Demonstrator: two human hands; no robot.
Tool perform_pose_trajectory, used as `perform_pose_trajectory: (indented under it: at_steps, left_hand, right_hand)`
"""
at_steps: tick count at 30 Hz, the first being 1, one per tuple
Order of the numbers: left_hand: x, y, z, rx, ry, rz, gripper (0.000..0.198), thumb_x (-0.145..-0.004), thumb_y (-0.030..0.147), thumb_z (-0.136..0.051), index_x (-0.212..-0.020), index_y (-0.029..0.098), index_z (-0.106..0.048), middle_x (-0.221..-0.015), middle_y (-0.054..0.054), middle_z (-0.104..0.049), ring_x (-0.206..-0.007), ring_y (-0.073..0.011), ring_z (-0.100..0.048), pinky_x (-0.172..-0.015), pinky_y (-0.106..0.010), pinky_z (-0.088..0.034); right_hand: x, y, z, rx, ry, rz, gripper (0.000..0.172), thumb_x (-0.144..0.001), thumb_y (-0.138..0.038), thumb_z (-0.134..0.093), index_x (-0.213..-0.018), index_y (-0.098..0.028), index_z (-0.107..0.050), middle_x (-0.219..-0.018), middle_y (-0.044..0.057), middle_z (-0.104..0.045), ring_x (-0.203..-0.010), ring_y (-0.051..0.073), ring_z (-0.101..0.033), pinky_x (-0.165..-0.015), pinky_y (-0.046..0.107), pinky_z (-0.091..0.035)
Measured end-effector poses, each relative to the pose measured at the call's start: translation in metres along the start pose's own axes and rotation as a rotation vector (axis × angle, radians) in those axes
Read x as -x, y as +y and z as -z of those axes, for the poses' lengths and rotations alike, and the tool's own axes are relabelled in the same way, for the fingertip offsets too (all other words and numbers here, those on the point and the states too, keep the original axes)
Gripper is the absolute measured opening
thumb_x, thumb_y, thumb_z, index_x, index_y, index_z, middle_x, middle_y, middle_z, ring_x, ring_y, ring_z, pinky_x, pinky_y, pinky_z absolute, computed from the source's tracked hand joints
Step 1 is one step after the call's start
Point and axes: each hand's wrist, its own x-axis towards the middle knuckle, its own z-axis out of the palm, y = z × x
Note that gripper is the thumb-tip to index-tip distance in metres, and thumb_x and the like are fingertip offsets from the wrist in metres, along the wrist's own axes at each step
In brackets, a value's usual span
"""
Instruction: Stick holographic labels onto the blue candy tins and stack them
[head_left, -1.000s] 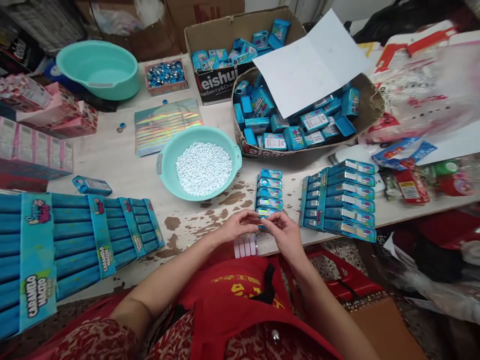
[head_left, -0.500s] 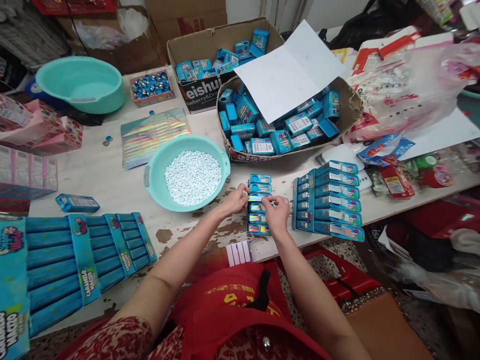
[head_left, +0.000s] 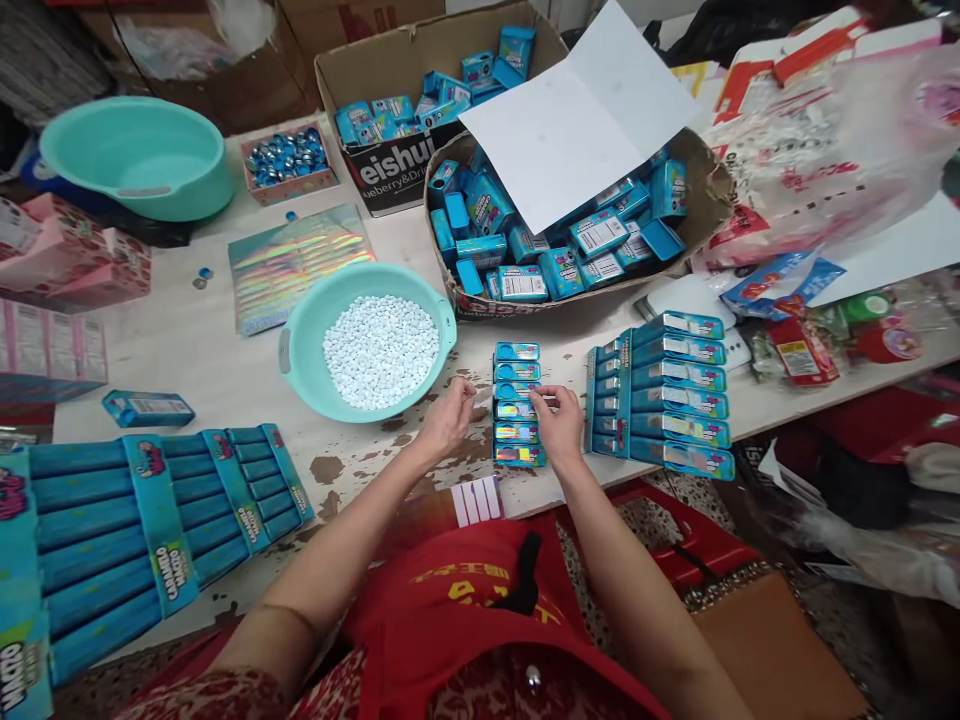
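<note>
A short row of small blue candy tins [head_left: 517, 372] stands before me with the narrow ends up. Shiny rainbow strips [head_left: 516, 433] cover the ends of the nearer tins; the farther ends show a plain blue inset. My left hand [head_left: 448, 418] is just left of the row, apart from it, its thumb and fingertips pinched together. Whatever is in that pinch, if anything, is too small to make out. At the row's right edge, my right hand [head_left: 561, 425] has its fingertips closed by the middle tins; what they hold is hidden.
A turquoise basin [head_left: 291, 385] of white pellets is left of the row. Behind stand cardboard boxes [head_left: 705, 235] of blue tins. Display trays of tins flank me at right [head_left: 628, 400] and left [head_left: 154, 520]. Shiny sheets [head_left: 262, 265] lie beyond the basin.
Both hands were together at a shiny strip over the row. My left hand has since drawn back left, away from the tins. My right hand stays at the row's right edge.
</note>
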Motion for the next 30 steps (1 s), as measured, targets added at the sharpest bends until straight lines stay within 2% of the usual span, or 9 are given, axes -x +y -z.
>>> perform_pose_trajectory:
  at_steps: [3,7,10,12,14,17,19,23,30]
  left_hand:
    - [0.011,0.012,0.021,0.044,-0.013,-0.040,0.014,-0.088,0.025,-0.034,-0.100,0.019,-0.040,-0.064,0.003,-0.052,-0.056,-0.0126,-0.049,-0.060,-0.025,-0.037]
    - [0.025,0.021,0.043,0.208,-0.142,-0.057,0.015,-0.088,0.027,-0.035,-0.101,0.020,-0.038,-0.063,0.006,-0.051,-0.052,-0.0093,-0.047,-0.056,-0.022,-0.037]
    - [0.031,0.026,0.051,0.219,-0.180,-0.083,0.016,-0.088,0.028,-0.035,-0.101,0.019,-0.039,-0.061,0.006,-0.051,-0.052,-0.0091,-0.047,-0.056,-0.022,-0.037]
    - [0.032,0.029,0.053,0.170,-0.182,-0.096,0.016,-0.088,0.028,-0.035,-0.100,0.019,-0.040,-0.061,0.005,-0.051,-0.053,-0.0097,-0.047,-0.057,-0.022,-0.037]
    - [0.032,0.031,0.053,0.085,-0.195,-0.100,0.015,-0.088,0.027,-0.035,-0.099,0.019,-0.041,-0.061,0.005,-0.051,-0.054,-0.0109,-0.047,-0.058,-0.023,-0.036]
    - [0.031,0.033,0.050,-0.072,-0.176,-0.106,0.016,-0.088,0.026,-0.034,-0.100,0.019,-0.042,-0.069,0.001,-0.056,-0.060,-0.0133,-0.050,-0.061,-0.025,-0.036]
    - [0.032,0.034,0.048,-0.143,-0.164,-0.105,0.018,-0.089,0.026,-0.034,-0.101,0.018,-0.043,-0.075,-0.001,-0.058,-0.064,-0.0146,-0.052,-0.063,-0.025,-0.037]
    - [0.036,0.037,0.047,-0.205,-0.208,-0.095,0.021,-0.089,0.026,-0.033,-0.106,0.018,-0.043,-0.072,-0.001,-0.056,-0.063,-0.0161,-0.054,-0.064,-0.026,-0.038]
    - [0.041,0.040,0.042,-0.264,-0.225,-0.142,0.025,-0.089,0.026,-0.033,-0.111,0.019,-0.041,-0.079,-0.003,-0.060,-0.069,-0.0191,-0.059,-0.065,-0.028,-0.040]
  right_hand:
    - [-0.002,-0.003,0.002,0.020,-0.002,0.003,0.024,-0.075,-0.040,-0.056,-0.079,-0.017,-0.061,-0.089,0.007,-0.056,-0.073,0.018,-0.055,-0.070,0.034,-0.047]
    - [0.011,-0.025,0.011,0.021,0.053,0.114,0.033,-0.080,-0.046,-0.054,-0.094,-0.018,-0.062,-0.102,0.010,-0.055,-0.086,0.020,-0.054,-0.072,0.034,-0.048]
    - [0.032,-0.046,0.015,-0.105,-0.109,0.105,0.042,-0.084,-0.052,-0.047,-0.104,-0.017,-0.059,-0.105,0.011,-0.056,-0.082,0.019,-0.056,-0.067,0.031,-0.050]
    - [0.044,-0.055,0.014,-0.183,-0.260,0.063,0.049,-0.082,-0.057,-0.048,-0.108,-0.017,-0.058,-0.107,0.012,-0.057,-0.079,0.018,-0.057,-0.063,0.031,-0.051]
    - [0.051,-0.059,0.009,-0.208,-0.340,0.012,0.054,-0.076,-0.060,-0.055,-0.109,-0.017,-0.057,-0.107,0.012,-0.058,-0.076,0.018,-0.058,-0.061,0.031,-0.051]
    - [0.054,-0.060,0.001,-0.144,-0.339,-0.022,0.058,-0.067,-0.057,-0.066,-0.108,-0.017,-0.057,-0.104,0.011,-0.059,-0.072,0.017,-0.057,-0.057,0.030,-0.050]
    - [0.054,-0.059,-0.002,-0.094,-0.328,0.016,0.056,-0.065,-0.054,-0.070,-0.107,-0.018,-0.057,-0.103,0.010,-0.059,-0.072,0.016,-0.057,-0.056,0.029,-0.050]
    - [0.053,-0.059,0.000,-0.076,-0.323,0.135,0.049,-0.069,-0.050,-0.068,-0.108,-0.021,-0.058,-0.102,0.008,-0.057,-0.079,0.018,-0.057,-0.063,0.030,-0.051]
    - [0.050,-0.063,0.005,-0.145,-0.355,0.139,0.036,-0.072,-0.051,-0.066,-0.089,-0.020,-0.062,-0.096,0.006,-0.056,-0.078,0.017,-0.056,-0.063,0.029,-0.051]
